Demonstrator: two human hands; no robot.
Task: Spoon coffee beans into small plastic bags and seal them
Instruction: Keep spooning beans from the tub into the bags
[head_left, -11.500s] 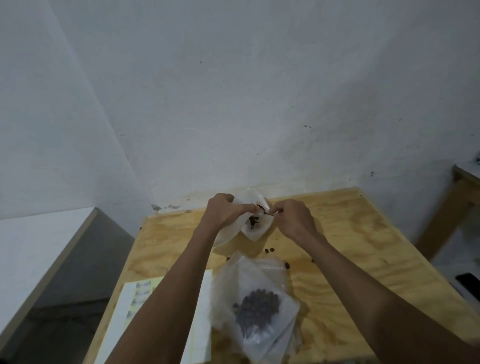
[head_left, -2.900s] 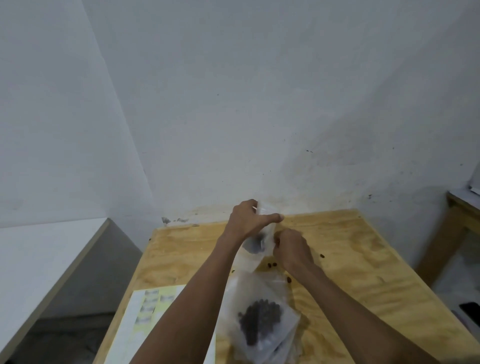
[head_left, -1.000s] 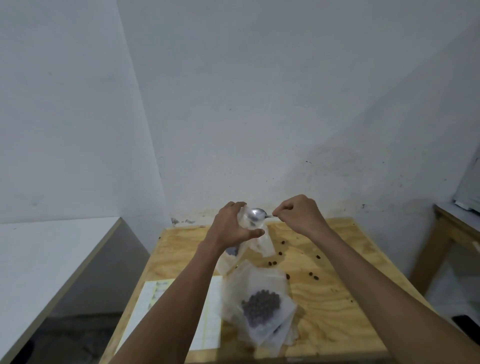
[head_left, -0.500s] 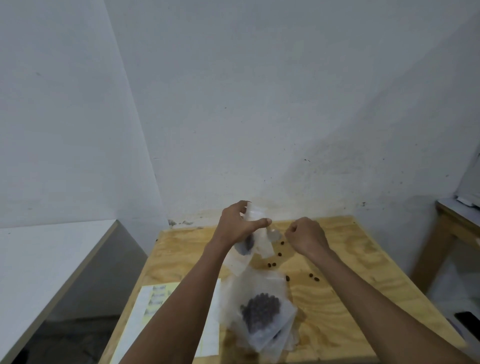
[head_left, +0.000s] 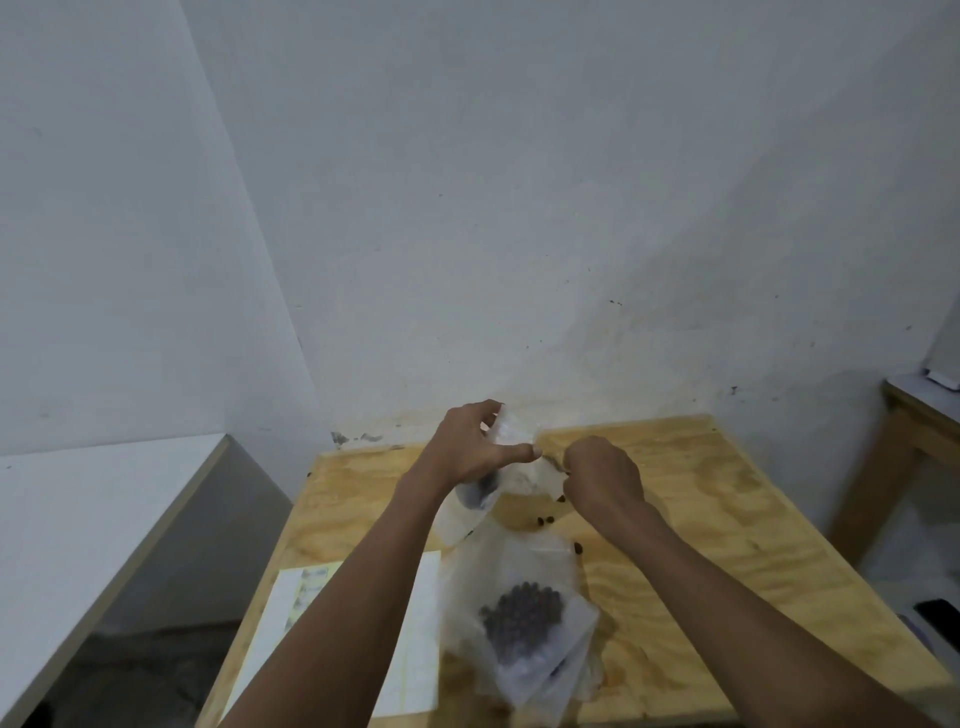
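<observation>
**Q:** How is the small plastic bag (head_left: 506, 457) placed relative to the hands?

**A:** It is held above the far part of the plywood table (head_left: 701, 519) by the left hand (head_left: 470, 452), whose fingers and thumb are curled round its upper part. Its long axis runs roughly upright, mouth uppermost, with a dark cluster of coffee beans (head_left: 480, 493) sagging at its lower end.

**Q:** And the right hand (head_left: 600, 475)?

**A:** It is closed into a fist just right of the bag's mouth; what is pinched there cannot be told. The mouth thus lies leftward of those fingers. A filled bag (head_left: 524, 623) is seen nearer, and loose beans (head_left: 545, 519) between.
</observation>
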